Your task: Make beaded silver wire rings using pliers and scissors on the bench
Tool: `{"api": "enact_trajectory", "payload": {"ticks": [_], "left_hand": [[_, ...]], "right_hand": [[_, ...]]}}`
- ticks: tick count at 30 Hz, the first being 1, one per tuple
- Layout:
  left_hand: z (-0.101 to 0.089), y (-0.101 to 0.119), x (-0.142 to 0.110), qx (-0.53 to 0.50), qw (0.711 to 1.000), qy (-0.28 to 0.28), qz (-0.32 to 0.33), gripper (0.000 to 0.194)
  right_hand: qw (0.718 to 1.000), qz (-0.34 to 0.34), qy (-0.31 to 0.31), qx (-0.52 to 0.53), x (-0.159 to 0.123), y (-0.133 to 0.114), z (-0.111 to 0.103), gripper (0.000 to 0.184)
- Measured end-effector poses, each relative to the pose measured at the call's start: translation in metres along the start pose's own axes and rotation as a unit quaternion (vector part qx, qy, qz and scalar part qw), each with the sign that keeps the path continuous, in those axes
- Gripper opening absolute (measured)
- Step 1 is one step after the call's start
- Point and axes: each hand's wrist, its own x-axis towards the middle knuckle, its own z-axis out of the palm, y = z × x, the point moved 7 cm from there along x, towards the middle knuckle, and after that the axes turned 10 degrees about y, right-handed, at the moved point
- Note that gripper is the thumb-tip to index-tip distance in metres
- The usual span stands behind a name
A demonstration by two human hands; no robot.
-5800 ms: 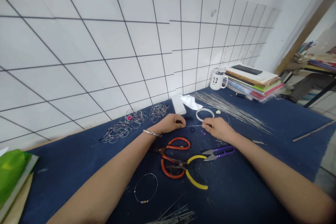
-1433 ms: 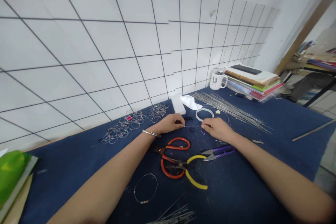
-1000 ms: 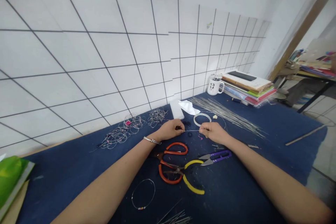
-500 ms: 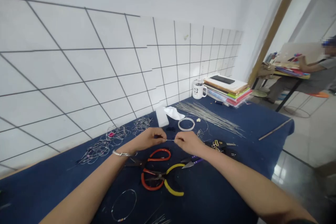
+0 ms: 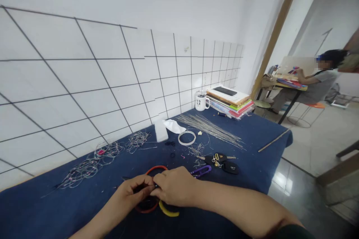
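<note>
Item, hands: yours are together, thumbs and fingertips meeting over the tools, so the handling looks like close fingertip work
Item, left hand (image 5: 130, 194): fingers curled, tips closed to a narrow pinch; a small piece may sit there, too hidden to name
Item, right hand (image 5: 179, 186): thumb and fingers bent inward, nearly closed at the tips beside the left; you cannot tell from this view what it grips, if anything
Item, orange handles (image 5: 156, 166): lying under and around your fingers, partly hidden; whether you touch them, cannot tell
Item, yellow handle (image 5: 169, 213): just below your right hand, the rest of its tool covered
Item, purple snips (image 5: 208, 167): beyond your right wrist, blades mostly hidden
Item, keys (image 5: 231, 168): on the blue cloth (image 5: 252, 168), beside the snips
Item, wire clippings (image 5: 198, 150): loose, between keys and white ring (image 5: 187, 144)
Item, long wires (image 5: 210, 129): fanned out behind the ring
Item, wire loops (image 5: 84, 170): tangled, off to your left
Item, white mug (image 5: 200, 102): by the wall, next to a stack of papers (image 5: 227, 99)
Item, person (image 5: 311, 89): seated at another table, well apart
</note>
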Motion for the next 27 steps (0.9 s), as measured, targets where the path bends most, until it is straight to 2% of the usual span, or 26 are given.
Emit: {"api": "enact_trajectory", "payload": {"ticks": [5,10,14,17,23,25,27], "left_hand": [[0.004,-0.011,-0.002,-0.116,0.991,0.055,-0.046,0.032],[0.003,-0.016,-0.004,-0.196,0.976,0.081,-0.05,0.033],[-0.002,-0.01,-0.005,-0.128,0.989,0.069,-0.016,0.026],[-0.01,-0.006,-0.006,-0.068,0.993,0.09,0.021,0.022],[-0.017,-0.012,-0.002,-0.089,0.989,0.121,0.014,0.018],[-0.019,-0.011,-0.001,-0.084,0.987,0.133,0.016,0.018],[-0.025,-0.009,0.0,-0.076,0.983,0.163,0.021,0.019]], "right_hand": [[0.998,-0.039,0.049,-0.026,-0.002,-0.006,0.001,0.033],[0.995,-0.074,0.051,-0.044,-0.004,-0.009,0.002,0.024],[0.991,-0.112,0.051,-0.059,-0.004,-0.009,0.002,0.019],[0.989,-0.124,0.043,-0.061,-0.003,-0.006,0.003,0.016],[0.993,-0.099,-0.017,-0.054,0.004,0.016,0.0,0.018],[0.994,-0.087,-0.045,-0.045,0.007,0.031,-0.001,0.015],[0.996,-0.042,-0.056,-0.059,0.01,0.056,-0.001,0.017]]}}
